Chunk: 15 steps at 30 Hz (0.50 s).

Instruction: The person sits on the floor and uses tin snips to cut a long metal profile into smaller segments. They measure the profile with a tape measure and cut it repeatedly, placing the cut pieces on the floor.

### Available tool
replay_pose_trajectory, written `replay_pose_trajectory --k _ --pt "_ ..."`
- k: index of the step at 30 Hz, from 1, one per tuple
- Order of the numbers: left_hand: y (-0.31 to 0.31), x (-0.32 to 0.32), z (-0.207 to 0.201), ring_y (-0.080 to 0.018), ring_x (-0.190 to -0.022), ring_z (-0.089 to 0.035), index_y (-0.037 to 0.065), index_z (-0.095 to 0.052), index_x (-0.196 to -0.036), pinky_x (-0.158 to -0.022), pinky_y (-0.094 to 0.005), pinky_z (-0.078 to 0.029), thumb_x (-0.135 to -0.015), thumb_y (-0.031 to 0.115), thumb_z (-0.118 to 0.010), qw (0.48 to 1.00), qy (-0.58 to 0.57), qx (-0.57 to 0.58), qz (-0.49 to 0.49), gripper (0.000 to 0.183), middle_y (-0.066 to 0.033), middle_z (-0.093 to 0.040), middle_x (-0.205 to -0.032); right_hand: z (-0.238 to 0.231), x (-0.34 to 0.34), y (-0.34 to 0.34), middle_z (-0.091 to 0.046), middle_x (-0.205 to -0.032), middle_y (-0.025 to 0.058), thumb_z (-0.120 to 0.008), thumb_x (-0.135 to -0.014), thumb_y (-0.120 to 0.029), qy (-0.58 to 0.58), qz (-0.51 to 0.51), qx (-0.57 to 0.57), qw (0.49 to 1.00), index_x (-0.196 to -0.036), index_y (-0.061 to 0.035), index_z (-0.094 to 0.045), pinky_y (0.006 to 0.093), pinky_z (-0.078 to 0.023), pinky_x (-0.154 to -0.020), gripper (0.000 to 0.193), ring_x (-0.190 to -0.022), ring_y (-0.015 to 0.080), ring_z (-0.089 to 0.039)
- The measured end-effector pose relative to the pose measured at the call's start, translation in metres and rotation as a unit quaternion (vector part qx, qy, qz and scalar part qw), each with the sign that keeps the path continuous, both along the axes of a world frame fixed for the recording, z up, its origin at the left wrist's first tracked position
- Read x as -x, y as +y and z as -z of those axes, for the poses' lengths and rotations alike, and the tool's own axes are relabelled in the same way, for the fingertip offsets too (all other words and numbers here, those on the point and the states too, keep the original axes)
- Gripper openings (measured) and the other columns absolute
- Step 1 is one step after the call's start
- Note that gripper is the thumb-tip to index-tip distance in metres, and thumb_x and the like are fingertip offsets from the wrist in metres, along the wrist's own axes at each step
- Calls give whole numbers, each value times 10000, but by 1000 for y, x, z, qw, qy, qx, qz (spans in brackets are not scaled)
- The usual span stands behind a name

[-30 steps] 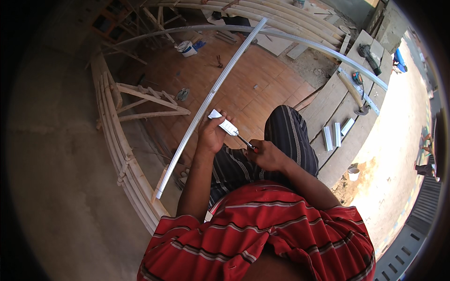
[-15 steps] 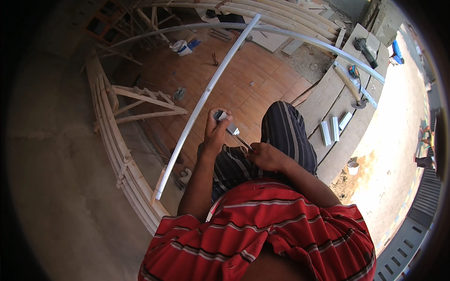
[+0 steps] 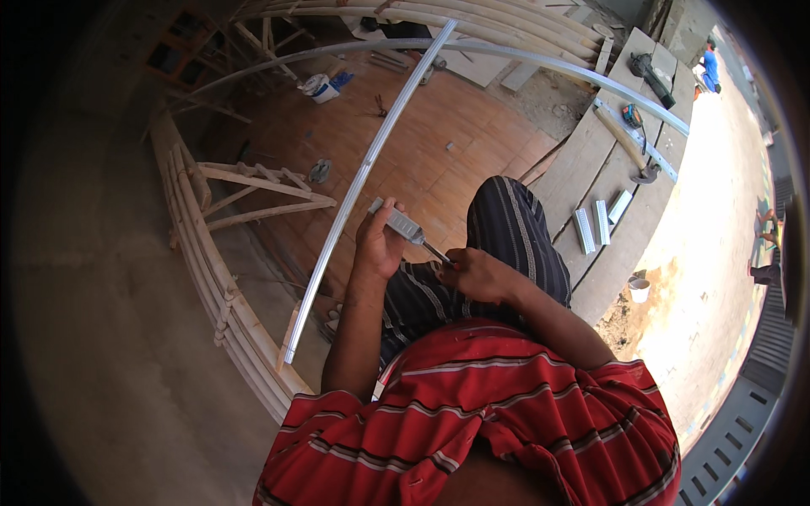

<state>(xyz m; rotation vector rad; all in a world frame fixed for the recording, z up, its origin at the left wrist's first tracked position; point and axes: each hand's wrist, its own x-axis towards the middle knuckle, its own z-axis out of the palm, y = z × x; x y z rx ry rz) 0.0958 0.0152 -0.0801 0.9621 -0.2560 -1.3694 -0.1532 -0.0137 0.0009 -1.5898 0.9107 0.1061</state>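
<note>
My left hand [image 3: 381,246] is closed around a short silver metal channel piece [image 3: 403,226], whose flat side with slots faces up. Closed in a fist, my right hand [image 3: 481,277] grips a slim metal-shafted tool [image 3: 435,252], its handle mostly hidden by the fingers. The tool's far end meets the near end of the channel piece; whether it goes inside cannot be made out. Both hands are over my lap, above the striped dark trousers [image 3: 515,219]. Just left of my left hand, a long silver metal profile [image 3: 361,179] runs from lower left to the top.
Right of my knee, wooden planks [image 3: 582,181] bear three short metal pieces [image 3: 602,223], a hammer [image 3: 647,174], a tape measure [image 3: 631,115] and a dark power tool [image 3: 651,80]. A second long rail [image 3: 540,61] crosses the top. Wooden poles [image 3: 198,244] flank the left; a person in blue [image 3: 711,67] is far right.
My left hand has turned the channel piece so its slotted face shows, and its fingers have shifted along it. My right hand keeps its grip on the tool, nearly in place.
</note>
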Motion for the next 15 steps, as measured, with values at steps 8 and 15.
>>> replay_pose_trajectory --k 8,15 --pt "1 8 -25 -159 -960 -679 121 -688 -1092 -808 -368 -602 -1014 215 -747 997 -13 -58 40 136 -17 -686 -1021 7 5 -4 -680 -756 179 -617 -1043 -384 17 9 -80 997 -1178 46 -649 415 -548 -523 452 -609 283 -712" --pt "15 -18 34 -224 -930 -728 107 -714 -1146 -723 -341 -673 -1025 241 -719 966 222 -85 105 180 -81 -737 -1038 26 14 -10 -623 -680 57 -673 -1029 -328 -86 16 -153 984 -1111 -3 -671 329 -497 -466 334 -558 152 -642"
